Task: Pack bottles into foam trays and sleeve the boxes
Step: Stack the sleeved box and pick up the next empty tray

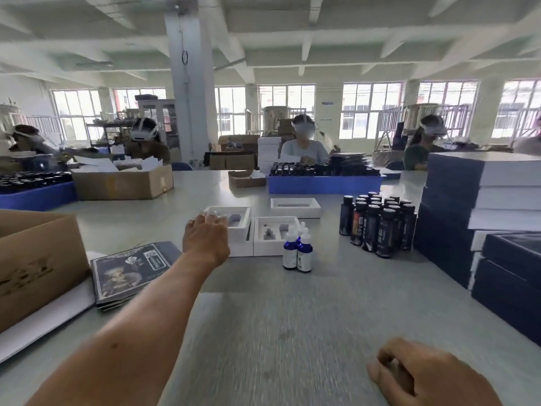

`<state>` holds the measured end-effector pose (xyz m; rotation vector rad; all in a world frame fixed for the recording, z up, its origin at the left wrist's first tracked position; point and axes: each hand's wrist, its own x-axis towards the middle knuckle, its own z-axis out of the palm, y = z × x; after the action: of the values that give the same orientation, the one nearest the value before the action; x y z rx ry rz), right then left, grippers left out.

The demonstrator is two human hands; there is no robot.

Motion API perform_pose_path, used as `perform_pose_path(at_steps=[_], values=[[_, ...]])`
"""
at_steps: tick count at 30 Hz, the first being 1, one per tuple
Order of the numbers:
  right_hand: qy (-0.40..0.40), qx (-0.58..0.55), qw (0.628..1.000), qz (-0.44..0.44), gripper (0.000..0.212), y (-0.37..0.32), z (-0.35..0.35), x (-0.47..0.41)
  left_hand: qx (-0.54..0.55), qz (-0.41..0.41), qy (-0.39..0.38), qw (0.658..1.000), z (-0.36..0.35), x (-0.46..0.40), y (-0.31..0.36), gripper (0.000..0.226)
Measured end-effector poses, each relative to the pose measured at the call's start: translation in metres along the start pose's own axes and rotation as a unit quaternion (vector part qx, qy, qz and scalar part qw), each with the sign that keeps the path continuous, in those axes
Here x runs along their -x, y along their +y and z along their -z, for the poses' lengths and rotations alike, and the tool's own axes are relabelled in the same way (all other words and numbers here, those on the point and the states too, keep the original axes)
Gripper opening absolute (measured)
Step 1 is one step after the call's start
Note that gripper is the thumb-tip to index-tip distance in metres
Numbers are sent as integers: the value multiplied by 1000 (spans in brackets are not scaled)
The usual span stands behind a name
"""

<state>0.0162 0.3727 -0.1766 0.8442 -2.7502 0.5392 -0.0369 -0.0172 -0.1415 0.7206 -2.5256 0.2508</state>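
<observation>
Step in hand, as I judge it: fetching a foam tray to start a pack. The left hand [205,238] is stretched far out over the grey table [292,317], fingertips at the near rim of the left foam tray [234,222]. The fingers look spread and lightly bent. I cannot tell whether they touch the rim or hang just above it; the back of the hand covers the contact.

The right hand [421,376] sits low at the near table edge, fingers loosely curled, holding nothing I can see.

Where the goods are:
- a second foam tray [275,235] just beside the first, a third [295,207] behind it, all with open cavities
- blue dropper bottles [297,249] upright, right in front of the second tray; I cannot tell how many
- dark bottles [379,224] clustered further right
- printed sleeves [131,271] stacked flat on the left
- navy boxes [483,200] piled at the right

Next move, my guess: close on the tray rim, draw it near, then bring bottles over with the free hand.

Hard to read: cavity shapes are blurred, sleeve print is illegible, and the right wrist is cut off by the frame.
</observation>
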Motion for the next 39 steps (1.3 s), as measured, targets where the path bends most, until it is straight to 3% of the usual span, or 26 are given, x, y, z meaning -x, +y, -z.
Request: perform_pose_path(at_steps=[4,8,14,18,23,25,29,32,35,39], values=[[11,-19,1000,-3,39,4,-4,-3,-38,-6,-25,999,-12,-14,1,60],[-2,-45,999,-4,35,7,-2,-6,-50,-27,19,998,-7,-8,-2,51],[-7,-46,999,1,32,9,1,-2,33,-104,12,994,42,66,12,42],[4,-24,1000,5,31,7,1,3,61,-215,41,974,77,166,22,35],[5,-4,1000,4,29,3,2,8,130,-342,5,931,107,229,49,37],[7,3,1000,-1,29,2,3,9,189,-332,-4,924,116,236,52,38],[5,-1,1000,-7,27,-1,4,11,396,-231,-22,888,114,238,37,45],[-16,-13,1000,-19,24,-1,5,10,411,-160,19,897,102,226,16,31],[-20,-64,996,-51,22,1,6,7,372,-149,-25,916,82,213,4,28],[-32,-159,982,-99,21,1,5,-29,420,-121,-98,894,69,208,2,30]])
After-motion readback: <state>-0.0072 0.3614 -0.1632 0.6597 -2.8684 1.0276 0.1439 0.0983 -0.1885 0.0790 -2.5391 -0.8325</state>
